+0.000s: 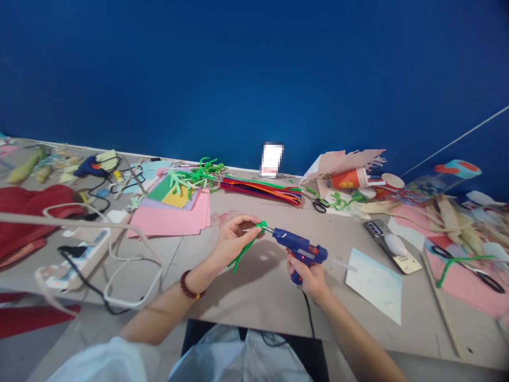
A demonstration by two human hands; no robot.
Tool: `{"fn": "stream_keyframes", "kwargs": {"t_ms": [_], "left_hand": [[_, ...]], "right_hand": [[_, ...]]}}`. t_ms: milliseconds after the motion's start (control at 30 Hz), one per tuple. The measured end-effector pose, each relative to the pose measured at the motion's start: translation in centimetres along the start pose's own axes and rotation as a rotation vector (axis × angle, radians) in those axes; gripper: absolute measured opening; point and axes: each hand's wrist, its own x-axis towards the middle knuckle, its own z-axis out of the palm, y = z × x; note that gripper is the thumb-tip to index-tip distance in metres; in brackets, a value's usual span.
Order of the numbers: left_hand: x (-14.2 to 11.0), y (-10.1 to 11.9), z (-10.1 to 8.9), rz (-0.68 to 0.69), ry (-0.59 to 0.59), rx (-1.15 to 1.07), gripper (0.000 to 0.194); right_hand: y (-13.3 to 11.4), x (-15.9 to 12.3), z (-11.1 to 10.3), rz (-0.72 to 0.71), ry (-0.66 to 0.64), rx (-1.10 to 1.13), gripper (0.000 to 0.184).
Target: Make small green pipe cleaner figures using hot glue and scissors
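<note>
My left hand (pixel 237 236), a beaded bracelet at its wrist, pinches a green pipe cleaner (pixel 241 255) whose ends hang below the fingers and whose top is bunched into a small knot. In my right hand (pixel 308 275) is a blue hot glue gun (pixel 300 247), gripped by its handle, a small red light showing on it. Its metal nozzle points left and meets the green knot at my left fingertips; whether glue is coming out cannot be made out. A clear glue stick (pixel 345 265) sticks out of the gun's back end.
Behind my hands lies a bundle of coloured pipe cleaners (pixel 260 190), with scissors (pixel 319 205) to its right. Pink paper (pixel 169 215) and a power strip (pixel 85 254) with looping cables are on the left. A phone (pixel 392 246) and a pale sheet (pixel 376 285) lie at right.
</note>
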Motion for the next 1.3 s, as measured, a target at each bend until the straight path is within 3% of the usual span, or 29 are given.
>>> {"fn": "stream_keyframes", "kwargs": {"t_ms": [433,900,1300], "left_hand": [[-0.03,0.05,0.04,0.0,-0.003,0.005,0.022],[0.01,-0.03,0.06,0.026,-0.007,-0.005,0.02],[0.07,-0.14,0.01,0.023,-0.005,0.031,0.021]], "right_hand": [[-0.38,-0.08,-0.08,-0.024,0.031,-0.16,0.03],[-0.22,0.02,-0.11,-0.104,-0.003,-0.107,0.026],[-0.02,0.05,-0.12,-0.045,0.024,-0.174,0.026]]}}
